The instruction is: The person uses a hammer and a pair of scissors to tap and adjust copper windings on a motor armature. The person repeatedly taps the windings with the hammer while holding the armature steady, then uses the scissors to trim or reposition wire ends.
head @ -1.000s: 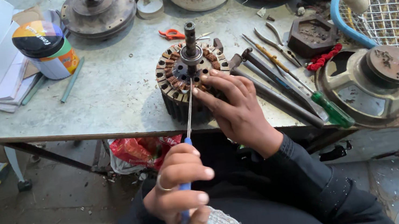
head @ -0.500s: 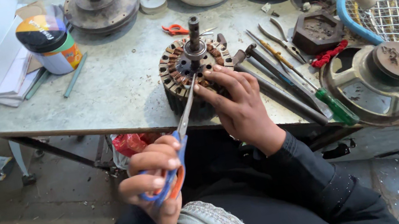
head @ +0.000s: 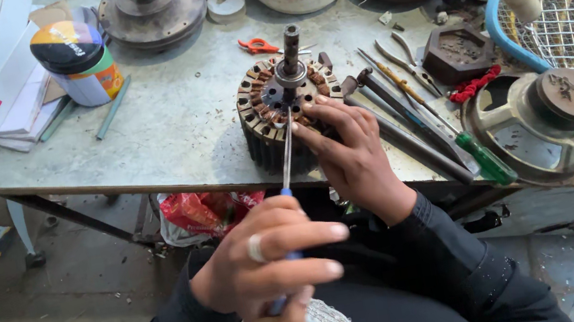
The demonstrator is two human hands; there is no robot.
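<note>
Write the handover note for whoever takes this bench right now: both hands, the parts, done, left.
Left hand: closed round the blue handle of a screwdriver, its tip set in the top of the motor stator.
Right hand: steadies the stator at its near edge, fingers on the copper windings.
Stator stands upright at the front edge of the table, shaft up. Spare tools lie just right of it.
Done: stator is out of its housing.
Left: the tip is in place; whether anything has come loose cannot be seen.

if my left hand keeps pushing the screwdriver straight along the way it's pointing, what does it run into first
The left hand aims the screwdriver up at the motor stator. Its tip already sits at the copper windings beside the central shaft, so the windings come first. The right hand lies just beside that line; depth is unclear.
</note>
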